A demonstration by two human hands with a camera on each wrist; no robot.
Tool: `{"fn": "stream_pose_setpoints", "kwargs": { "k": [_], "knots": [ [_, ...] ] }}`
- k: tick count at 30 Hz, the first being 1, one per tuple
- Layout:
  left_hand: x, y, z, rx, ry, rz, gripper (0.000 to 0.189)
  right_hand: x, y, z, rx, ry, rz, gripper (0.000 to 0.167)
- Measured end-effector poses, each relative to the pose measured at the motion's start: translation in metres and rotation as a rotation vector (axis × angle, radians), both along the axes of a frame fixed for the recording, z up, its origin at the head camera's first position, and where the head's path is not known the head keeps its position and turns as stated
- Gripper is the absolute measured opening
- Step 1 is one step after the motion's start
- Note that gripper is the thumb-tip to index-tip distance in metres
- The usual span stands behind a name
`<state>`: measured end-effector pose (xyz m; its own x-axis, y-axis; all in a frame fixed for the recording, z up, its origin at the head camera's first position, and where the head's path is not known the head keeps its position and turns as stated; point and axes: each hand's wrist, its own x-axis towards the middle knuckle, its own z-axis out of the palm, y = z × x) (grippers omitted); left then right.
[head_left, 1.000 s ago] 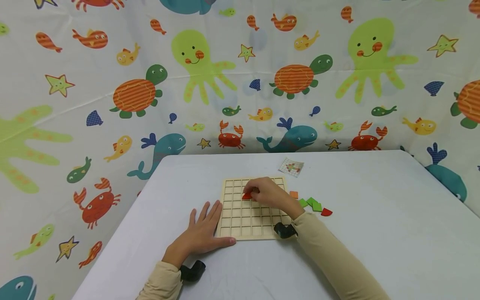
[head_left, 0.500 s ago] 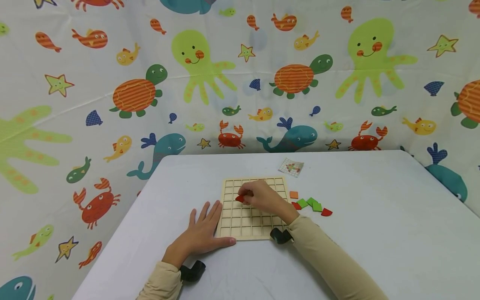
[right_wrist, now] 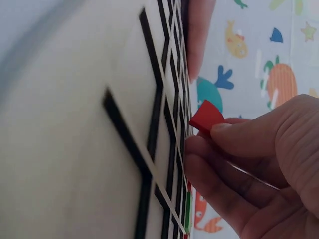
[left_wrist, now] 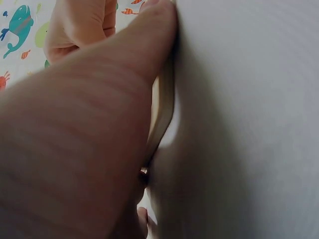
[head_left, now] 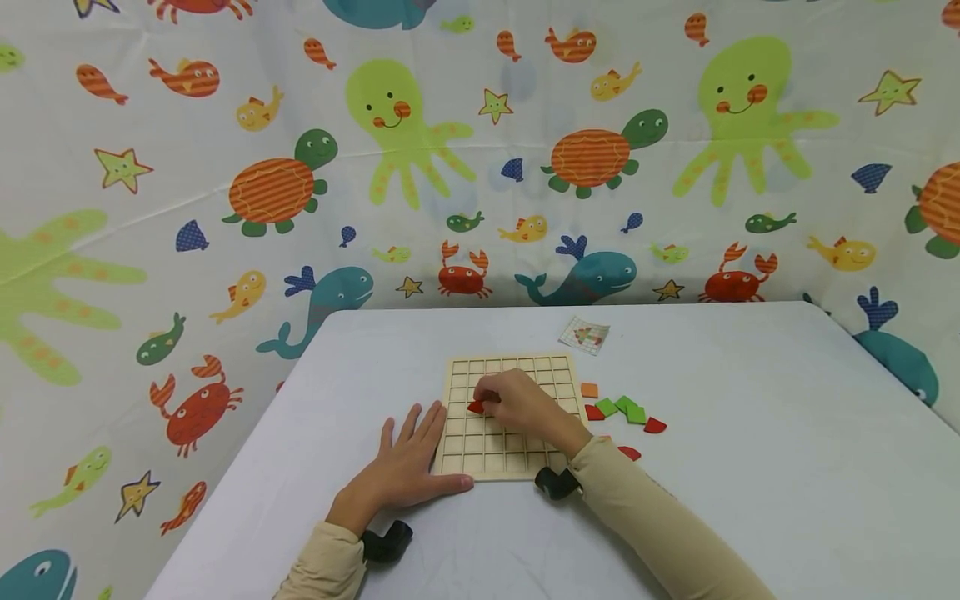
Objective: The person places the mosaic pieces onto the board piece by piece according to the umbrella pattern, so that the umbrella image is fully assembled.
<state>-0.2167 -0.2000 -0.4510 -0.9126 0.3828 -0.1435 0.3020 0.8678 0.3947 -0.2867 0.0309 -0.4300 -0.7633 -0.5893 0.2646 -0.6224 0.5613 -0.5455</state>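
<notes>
A square wooden grid board lies on the white table. My right hand is over the board's left-centre cells and pinches a red quarter-circle tile between thumb and fingers. In the right wrist view the tile is tilted, its edge right by the grid ridges. My left hand rests flat at the board's lower left corner, fingers spread along its left edge and the thumb along its front edge. The left wrist view shows that thumb against the board's side. The right hand and forearm hide part of the board.
Right of the board lie an orange square tile, several green tiles and red quarter-circle tiles. Another red tile shows beside the right sleeve. A small printed pattern card lies behind the board. A sea-animal curtain hangs beyond the table.
The right hand has shifted slightly left and towards the front edge with the red tile still pinched. More loose tiles show beside the right forearm. The left hand stays put.
</notes>
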Motion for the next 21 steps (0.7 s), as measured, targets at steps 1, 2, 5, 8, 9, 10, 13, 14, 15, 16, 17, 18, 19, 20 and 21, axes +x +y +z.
{"fn": "stream_pose_setpoints", "kwargs": {
  "k": [1,2,5,8,9,10,13,14,15,16,17,18,19,20,21],
  "knots": [
    [-0.0001,0.0,-0.0005,-0.003,0.0,0.0,0.123,0.0003,-0.0007,-0.0007,0.01,0.005,-0.002,0.013],
    [-0.0003,0.0,-0.001,-0.005,0.0,0.001,0.123,0.0007,-0.0014,-0.0012,0.019,0.015,-0.001,0.013],
    [-0.0009,-0.0001,-0.0019,-0.011,0.004,0.0,0.123,0.0021,-0.0031,-0.0022,0.038,0.034,-0.008,0.013],
    [-0.0014,-0.0003,-0.0027,-0.012,0.006,-0.001,0.123,0.002,-0.0039,-0.0033,0.046,0.055,-0.014,0.013],
    [-0.0015,-0.0003,-0.0028,-0.012,0.006,-0.001,0.123,0.0017,-0.004,-0.0039,0.048,0.058,-0.015,0.013],
    [-0.0016,-0.0004,-0.0031,-0.012,0.006,-0.001,0.123,0.0012,-0.0041,-0.0044,0.05,0.061,-0.015,0.014],
    [-0.0015,-0.0007,-0.0036,-0.01,0.004,0.0,0.123,-0.0002,-0.0044,-0.0058,0.058,0.057,-0.009,0.016],
    [-0.0014,-0.0007,-0.0038,-0.009,0.004,-0.001,0.123,-0.0003,-0.0045,-0.006,0.062,0.052,-0.005,0.017],
    [-0.0014,-0.0008,-0.004,-0.007,0.004,0.0,0.123,-0.0002,-0.0045,-0.006,0.066,0.043,-0.003,0.018],
    [-0.0014,-0.0008,-0.004,-0.005,0.004,0.0,0.123,0.0,-0.0047,-0.0058,0.072,0.033,0.0,0.019],
    [-0.0013,-0.0008,-0.0039,-0.005,0.005,0.0,0.123,0.0003,-0.0048,-0.0055,0.079,0.026,0.002,0.02],
    [-0.0012,-0.0008,-0.0039,-0.006,0.006,-0.001,0.123,0.0008,-0.0049,-0.0053,0.087,0.022,0.003,0.02],
    [-0.0012,-0.0007,-0.0038,-0.006,0.007,-0.002,0.123,0.0016,-0.0049,-0.005,0.093,0.014,0.002,0.021],
    [-0.0012,-0.0006,-0.0037,-0.006,0.008,-0.003,0.122,0.0026,-0.005,-0.004,0.097,0.004,-0.001,0.022],
    [-0.0012,-0.0006,-0.0037,-0.008,0.011,-0.003,0.122,0.0034,-0.005,-0.0035,0.106,-0.003,-0.004,0.022]
  ]
}}
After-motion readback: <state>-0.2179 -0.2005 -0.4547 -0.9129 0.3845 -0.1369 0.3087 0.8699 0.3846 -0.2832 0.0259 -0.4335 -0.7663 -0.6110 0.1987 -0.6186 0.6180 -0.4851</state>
